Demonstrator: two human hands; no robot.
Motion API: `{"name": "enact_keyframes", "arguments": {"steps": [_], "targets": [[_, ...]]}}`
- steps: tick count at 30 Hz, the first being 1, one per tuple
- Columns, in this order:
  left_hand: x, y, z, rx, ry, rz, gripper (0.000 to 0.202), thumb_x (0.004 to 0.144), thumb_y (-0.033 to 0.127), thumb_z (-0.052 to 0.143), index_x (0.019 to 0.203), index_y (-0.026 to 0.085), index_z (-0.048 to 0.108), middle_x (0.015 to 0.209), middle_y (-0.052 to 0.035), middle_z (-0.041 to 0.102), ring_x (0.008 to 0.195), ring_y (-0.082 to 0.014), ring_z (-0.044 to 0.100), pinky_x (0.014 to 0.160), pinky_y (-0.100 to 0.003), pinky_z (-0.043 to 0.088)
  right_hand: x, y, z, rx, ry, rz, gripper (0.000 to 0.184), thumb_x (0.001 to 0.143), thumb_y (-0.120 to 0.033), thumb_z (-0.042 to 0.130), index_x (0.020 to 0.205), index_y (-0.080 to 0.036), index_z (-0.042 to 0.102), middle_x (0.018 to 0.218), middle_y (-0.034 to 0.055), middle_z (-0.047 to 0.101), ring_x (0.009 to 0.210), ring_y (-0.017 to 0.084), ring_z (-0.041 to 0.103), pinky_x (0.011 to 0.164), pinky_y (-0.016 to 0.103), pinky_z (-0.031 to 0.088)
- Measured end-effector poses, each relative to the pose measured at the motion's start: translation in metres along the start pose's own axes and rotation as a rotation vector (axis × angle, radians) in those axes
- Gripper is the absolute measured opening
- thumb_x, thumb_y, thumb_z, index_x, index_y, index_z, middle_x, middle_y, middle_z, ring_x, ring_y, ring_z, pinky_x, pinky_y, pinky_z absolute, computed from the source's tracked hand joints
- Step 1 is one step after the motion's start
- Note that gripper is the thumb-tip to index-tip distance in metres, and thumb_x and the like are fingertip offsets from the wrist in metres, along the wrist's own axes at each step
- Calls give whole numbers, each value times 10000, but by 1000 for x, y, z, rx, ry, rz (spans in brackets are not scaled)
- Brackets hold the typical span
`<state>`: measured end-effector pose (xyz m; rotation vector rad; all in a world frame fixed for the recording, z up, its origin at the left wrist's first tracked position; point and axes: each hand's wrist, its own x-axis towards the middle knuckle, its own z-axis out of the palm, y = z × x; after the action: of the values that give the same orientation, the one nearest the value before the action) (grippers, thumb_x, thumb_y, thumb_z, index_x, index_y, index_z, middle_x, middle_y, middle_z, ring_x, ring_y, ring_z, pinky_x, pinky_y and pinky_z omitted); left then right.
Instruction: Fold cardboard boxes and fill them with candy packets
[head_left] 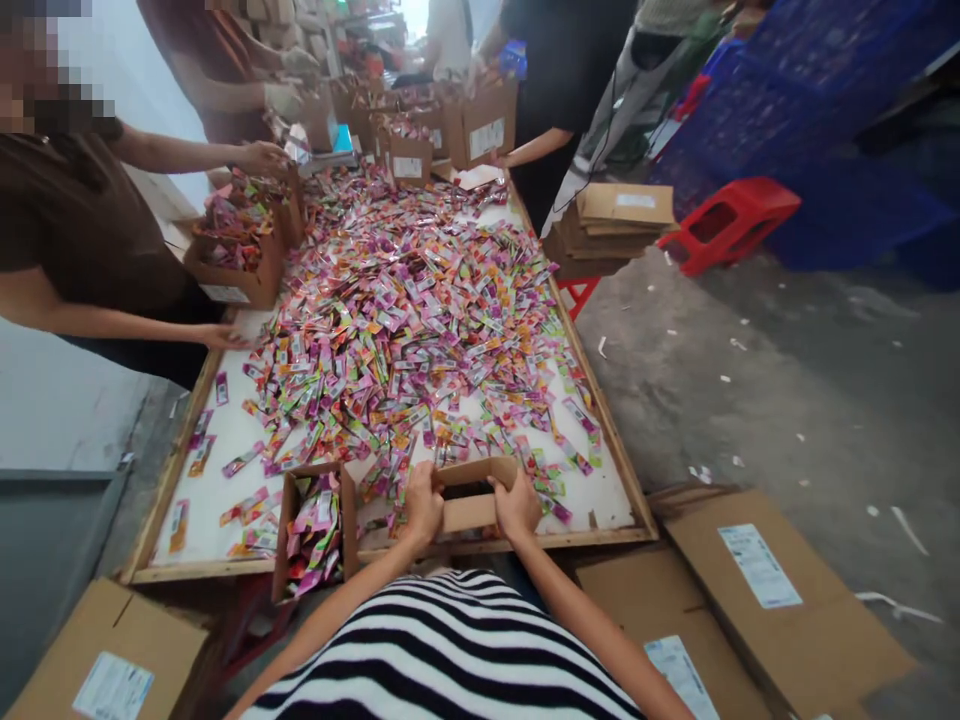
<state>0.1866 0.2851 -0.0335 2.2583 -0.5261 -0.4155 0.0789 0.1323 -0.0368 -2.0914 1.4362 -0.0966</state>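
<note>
My left hand (422,503) and my right hand (517,503) both grip the near wall of a small brown cardboard box (475,490) that rests on the near edge of a wooden-rimmed table (600,400). The box looks empty inside. A big heap of colourful sachets (397,320) covers the white table top just beyond it. To the left of my left hand stands a second small box (313,530), filled with the same sachets.
A person in a brown top at the left reaches over a filled box (236,255). Other people work at the far end among more boxes (484,125). Flat cartons (780,610) lie on the floor right; stacked cartons (619,215), a red stool (731,220) and blue crates (817,90) stand beyond.
</note>
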Motion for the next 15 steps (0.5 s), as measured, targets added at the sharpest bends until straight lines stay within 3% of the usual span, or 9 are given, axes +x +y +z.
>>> {"name": "enact_keyframes", "arguments": {"steps": [2,4,7,9,12,14,15], "targets": [[0,8,-5,153,-75,107,339,837,124,552,1145,207,666,1143,-128,645,1178,-308,552,1117,-502,323,-1,-4,1,-11,3,14,652,890,-475,581,1427,-107,544,1352,234,639,1209,402,624,961,465,474],[-1,19,-9,256,-194,267,508,871,326,642,1372,242,610,1365,-164,582,1366,-370,433,1210,-583,142,0,-3,3,11,2,9,663,879,-506,578,1413,-114,555,1354,234,636,1208,405,622,959,468,476],[0,35,-14,310,-409,411,968,678,528,832,1549,371,439,1606,-139,379,1489,-472,236,1202,-673,-1,9,12,6,156,-20,-40,665,907,-584,465,1365,-115,571,1345,228,634,1216,379,616,983,458,478],[-1,37,-19,318,-457,404,1022,623,484,875,1543,424,435,1619,-133,353,1479,-493,251,1191,-691,58,20,33,2,309,27,-19,701,964,-589,267,1414,-107,503,1380,225,602,1237,336,610,998,437,484],[-20,15,-28,239,-288,214,1007,640,504,859,1548,390,439,1562,-165,386,1435,-462,350,1177,-648,226,49,68,-5,358,122,272,778,964,-600,115,1495,-94,375,1428,275,529,1294,358,567,1024,496,474],[-45,-9,-28,101,-42,-57,1069,688,591,803,1606,331,321,1528,-170,398,1409,-422,410,1161,-611,319,74,76,-1,310,53,429,824,932,-659,202,1489,-77,371,1407,329,512,1329,435,513,1040,602,428],[-59,-21,-26,19,62,-200,1099,724,613,768,1633,316,227,1534,-164,395,1416,-400,421,1168,-597,334,86,72,6,312,-10,437,832,916,-669,260,1478,-68,380,1395,344,512,1343,457,488,1052,637,399]]}}
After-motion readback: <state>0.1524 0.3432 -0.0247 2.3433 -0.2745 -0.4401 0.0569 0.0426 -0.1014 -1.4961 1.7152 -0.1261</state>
